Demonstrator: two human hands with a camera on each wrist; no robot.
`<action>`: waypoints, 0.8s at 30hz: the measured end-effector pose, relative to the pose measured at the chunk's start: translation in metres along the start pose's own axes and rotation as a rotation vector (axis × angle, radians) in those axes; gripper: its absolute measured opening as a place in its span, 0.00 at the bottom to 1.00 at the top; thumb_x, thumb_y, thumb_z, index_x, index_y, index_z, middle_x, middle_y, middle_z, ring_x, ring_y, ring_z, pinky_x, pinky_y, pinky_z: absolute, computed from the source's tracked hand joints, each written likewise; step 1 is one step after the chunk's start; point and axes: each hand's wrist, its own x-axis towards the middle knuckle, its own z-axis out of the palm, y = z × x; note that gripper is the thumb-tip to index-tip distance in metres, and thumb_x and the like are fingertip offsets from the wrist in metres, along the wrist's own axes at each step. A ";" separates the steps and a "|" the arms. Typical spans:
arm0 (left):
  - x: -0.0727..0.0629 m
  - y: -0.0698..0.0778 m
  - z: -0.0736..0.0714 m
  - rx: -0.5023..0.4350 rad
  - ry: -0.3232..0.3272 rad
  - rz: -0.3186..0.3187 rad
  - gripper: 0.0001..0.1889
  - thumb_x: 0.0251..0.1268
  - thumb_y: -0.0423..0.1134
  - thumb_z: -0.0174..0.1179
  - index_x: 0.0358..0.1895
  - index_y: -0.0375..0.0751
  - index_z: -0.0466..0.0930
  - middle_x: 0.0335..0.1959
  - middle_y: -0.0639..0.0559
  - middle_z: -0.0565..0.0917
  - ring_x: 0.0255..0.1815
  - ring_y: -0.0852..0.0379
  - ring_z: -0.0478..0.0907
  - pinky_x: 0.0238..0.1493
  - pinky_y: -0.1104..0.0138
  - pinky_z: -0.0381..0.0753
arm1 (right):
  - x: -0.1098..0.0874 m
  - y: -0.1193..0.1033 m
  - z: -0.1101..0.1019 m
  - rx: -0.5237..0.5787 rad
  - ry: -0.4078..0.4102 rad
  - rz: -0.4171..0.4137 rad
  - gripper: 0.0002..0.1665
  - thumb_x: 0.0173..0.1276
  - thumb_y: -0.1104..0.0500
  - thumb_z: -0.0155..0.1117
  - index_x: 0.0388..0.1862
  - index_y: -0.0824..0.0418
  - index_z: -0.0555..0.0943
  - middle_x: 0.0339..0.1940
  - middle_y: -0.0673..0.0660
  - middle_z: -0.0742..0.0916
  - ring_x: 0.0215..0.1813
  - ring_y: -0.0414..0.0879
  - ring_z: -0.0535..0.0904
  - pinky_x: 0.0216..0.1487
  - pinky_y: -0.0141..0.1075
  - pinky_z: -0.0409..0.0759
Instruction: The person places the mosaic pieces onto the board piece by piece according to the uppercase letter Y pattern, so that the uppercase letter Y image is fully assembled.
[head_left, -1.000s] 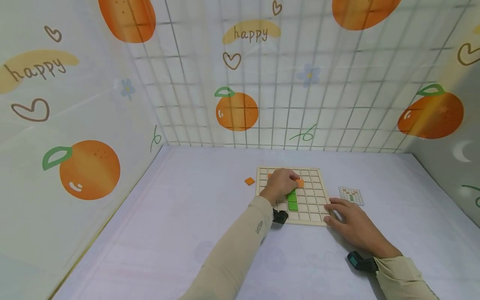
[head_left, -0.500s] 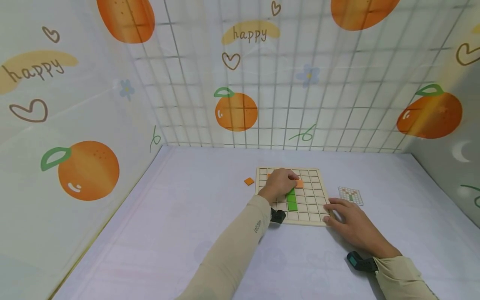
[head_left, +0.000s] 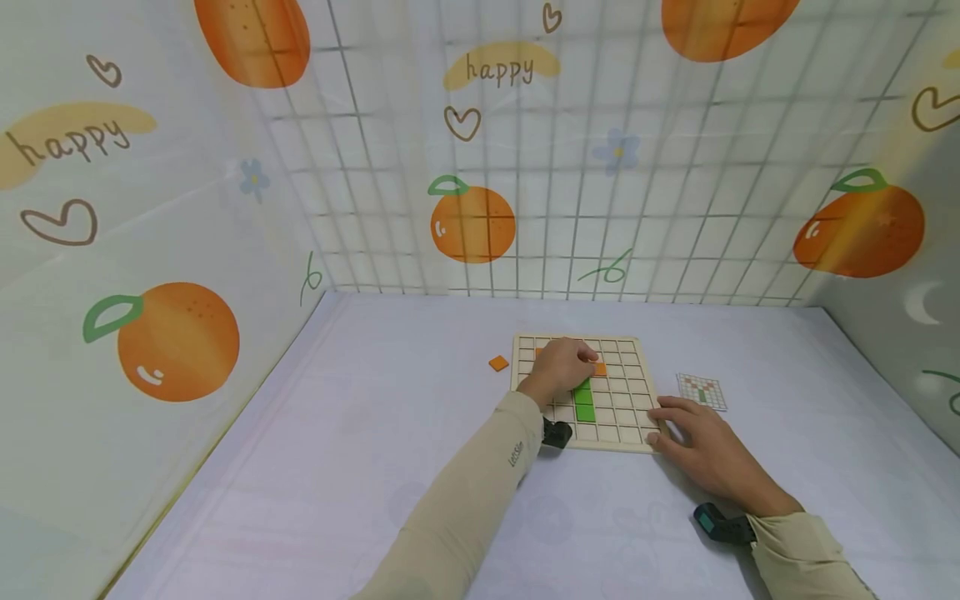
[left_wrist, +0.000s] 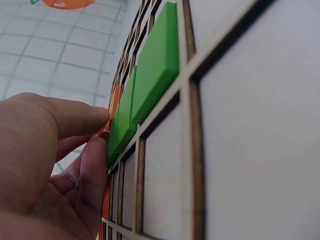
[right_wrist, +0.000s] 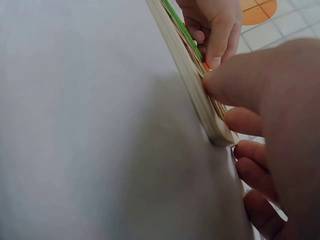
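Note:
A wooden grid board [head_left: 626,421] lies on the table. My left hand [head_left: 558,369] reaches over it, thumb and forefinger pinching an orange tile [head_left: 600,369] at the board. In the left wrist view those fingertips meet beside the orange tile [left_wrist: 115,100], just past a row of green tiles [left_wrist: 156,65]. Several squares of the board are hidden under the hand, with another orange tile [head_left: 539,353] partly showing. My right hand [head_left: 708,446] holds the board's right edge near the front corner. In the right wrist view its thumb lies on the board's rim [right_wrist: 192,90].
One loose orange tile [head_left: 498,363] lies left of the board. To the right is a small printed pattern card [head_left: 702,392]. Behind the white table [head_left: 360,400] stands a patterned curtain [head_left: 390,192], with further curtain along both sides.
The orange tile under my left fingertips looks darker and sits slightly lower than half a second ago, as if flatter on the board. Both hands stay almost where they were.

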 end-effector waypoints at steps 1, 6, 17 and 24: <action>0.000 0.000 0.000 0.006 0.002 0.004 0.10 0.70 0.43 0.61 0.49 0.58 0.88 0.46 0.64 0.84 0.47 0.64 0.78 0.45 0.69 0.76 | 0.000 0.000 0.000 -0.002 -0.001 0.002 0.28 0.72 0.45 0.64 0.61 0.64 0.81 0.68 0.67 0.75 0.70 0.69 0.64 0.64 0.66 0.60; 0.000 0.000 0.000 0.016 0.004 0.009 0.10 0.69 0.43 0.62 0.49 0.56 0.88 0.45 0.64 0.84 0.45 0.65 0.77 0.44 0.70 0.75 | 0.000 -0.001 0.000 -0.004 -0.008 0.012 0.29 0.72 0.45 0.64 0.61 0.64 0.81 0.68 0.67 0.75 0.70 0.69 0.64 0.64 0.67 0.60; -0.001 -0.014 -0.007 -0.342 -0.034 0.065 0.12 0.73 0.43 0.60 0.52 0.45 0.87 0.39 0.57 0.85 0.39 0.61 0.80 0.43 0.67 0.80 | 0.000 0.000 0.001 -0.001 -0.011 0.019 0.29 0.72 0.45 0.65 0.61 0.64 0.80 0.68 0.67 0.75 0.70 0.69 0.64 0.65 0.67 0.60; -0.004 -0.026 -0.017 -0.615 -0.131 0.077 0.15 0.75 0.41 0.59 0.57 0.37 0.83 0.43 0.45 0.86 0.40 0.52 0.83 0.43 0.66 0.83 | 0.000 0.000 0.001 -0.002 -0.007 0.028 0.29 0.71 0.45 0.65 0.61 0.64 0.81 0.68 0.67 0.75 0.70 0.69 0.64 0.65 0.66 0.60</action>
